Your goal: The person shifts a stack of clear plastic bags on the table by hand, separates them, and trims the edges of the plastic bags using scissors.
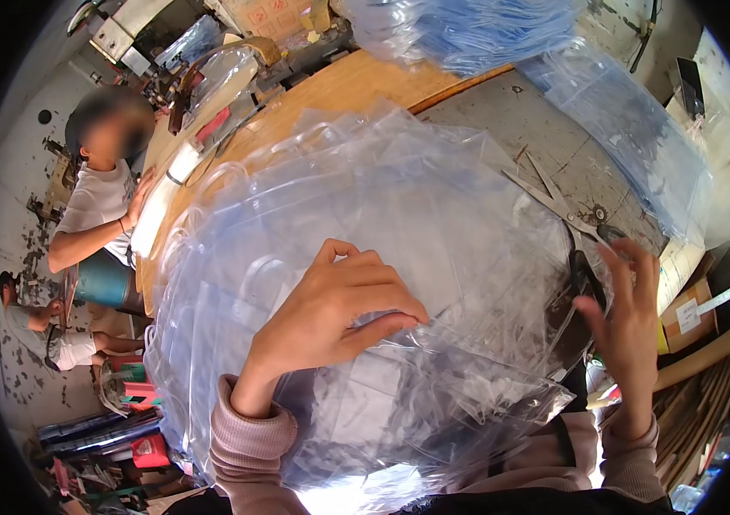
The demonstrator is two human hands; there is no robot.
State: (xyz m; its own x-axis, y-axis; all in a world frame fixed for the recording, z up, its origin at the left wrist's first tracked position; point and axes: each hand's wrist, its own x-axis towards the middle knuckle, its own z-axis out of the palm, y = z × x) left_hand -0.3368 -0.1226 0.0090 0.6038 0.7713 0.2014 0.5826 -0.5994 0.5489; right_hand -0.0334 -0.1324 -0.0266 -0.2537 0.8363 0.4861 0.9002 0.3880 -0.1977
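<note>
A large heap of clear plastic sheets or bags [365, 206], some with looped handles along the left side, covers the middle of the work surface. My left hand [339, 309] pinches the edge of a clear plastic piece [468, 386] between thumb and fingertips, near the centre. On the right, my right hand [627, 318] is raised with its fingers apart, close to the black handles of a pair of scissors [566, 210]. Their blades lie spread apart on the grey surface, pointing up and left. I cannot see anything between the fingers of my right hand.
A wooden tabletop [365, 81] curves behind the heap. Bluish plastic stacks [468, 30] lie at the top, with more plastic [622, 129] at upper right. A person [99, 189] sits at the left. Cardboard box [689, 318] and long strips [704, 421] are at the right.
</note>
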